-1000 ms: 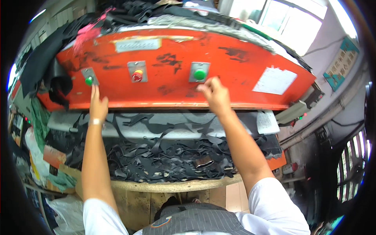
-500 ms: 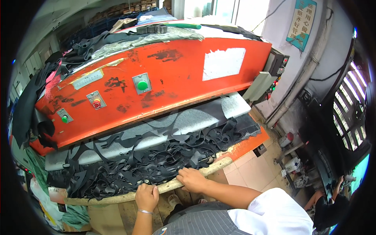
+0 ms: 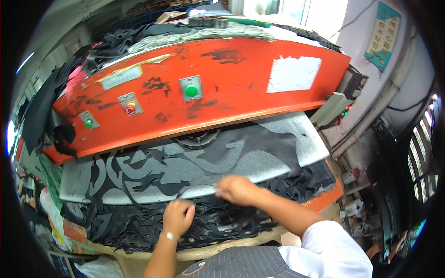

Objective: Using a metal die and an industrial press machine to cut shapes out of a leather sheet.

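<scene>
My left hand is curled over the heap of black cut-out scraps at the front of the press bed, fingers closed on some of the scraps. A little farther back, my right hand rests at the front edge of the grey sheet, pinching black material there. The grey sheet lies under the orange press head and shows several curved cut-out holes. A dark sheet covers its right part.
The orange press head carries a green button, a red button and a small green button. More dark material is piled on top. A grey control box sits at the right; a wooden board edge runs in front.
A second ago both hands were up on the press head's buttons. They dropped to the front edge of the bed and now reach into the scraps and onto the grey sheet.
</scene>
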A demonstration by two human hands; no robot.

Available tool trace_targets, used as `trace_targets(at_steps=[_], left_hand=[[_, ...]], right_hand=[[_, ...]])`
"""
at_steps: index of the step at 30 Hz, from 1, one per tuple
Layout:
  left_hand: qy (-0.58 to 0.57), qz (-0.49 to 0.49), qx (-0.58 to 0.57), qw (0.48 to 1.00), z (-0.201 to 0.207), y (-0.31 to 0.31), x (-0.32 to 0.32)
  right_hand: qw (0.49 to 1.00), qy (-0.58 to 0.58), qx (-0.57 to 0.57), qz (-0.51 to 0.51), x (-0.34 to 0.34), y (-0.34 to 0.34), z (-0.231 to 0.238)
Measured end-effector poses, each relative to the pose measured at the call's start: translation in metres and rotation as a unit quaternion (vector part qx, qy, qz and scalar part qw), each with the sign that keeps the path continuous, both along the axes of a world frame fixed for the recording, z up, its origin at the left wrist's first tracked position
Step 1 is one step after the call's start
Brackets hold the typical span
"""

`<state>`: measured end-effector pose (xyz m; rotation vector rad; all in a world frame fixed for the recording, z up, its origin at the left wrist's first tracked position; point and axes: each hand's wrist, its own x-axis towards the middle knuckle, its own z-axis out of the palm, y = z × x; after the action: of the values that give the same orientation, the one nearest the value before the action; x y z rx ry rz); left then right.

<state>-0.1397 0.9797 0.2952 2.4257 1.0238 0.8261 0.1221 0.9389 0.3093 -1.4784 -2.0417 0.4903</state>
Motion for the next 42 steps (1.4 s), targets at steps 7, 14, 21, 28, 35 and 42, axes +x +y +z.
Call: trace_targets(at_steps=[7, 14, 21, 28, 35, 42], left_hand=[[0.095, 0.045, 0.057, 0.993, -0.054, 0.141, 0.096], [0.108, 0.044, 0.015, 0.993, -0.058, 0.12, 0.116], [0.073, 0.049, -0.021, 0.996, -0.056, 0.109, 0.117], [0.052, 0.063, -0.003, 0.997, -0.066, 0.103, 0.103], [-0.355, -0.034, -0.108, 0.928, 0.007, -0.032, 0.166], [-0.561, 0.004, -0.4, 0.725, 0.046, -0.102, 0.172]], right_hand=[[0.97, -0.198, 0.138, -0.043, 0.008, 0.176, -0.044], [0.984, -0.158, 0.082, 0.022, 0.036, 0.173, -0.043], [0.999, -0.04, 0.01, -0.009, 0.075, 0.16, 0.042], [0.989, -0.026, 0.147, 0.021, 0.108, 0.048, 0.05], [0.984, 0.088, 0.155, 0.03, 0.086, -0.057, 0.073], [0.988, 0.043, 0.106, 0.107, 0.04, -0.099, 0.074]])
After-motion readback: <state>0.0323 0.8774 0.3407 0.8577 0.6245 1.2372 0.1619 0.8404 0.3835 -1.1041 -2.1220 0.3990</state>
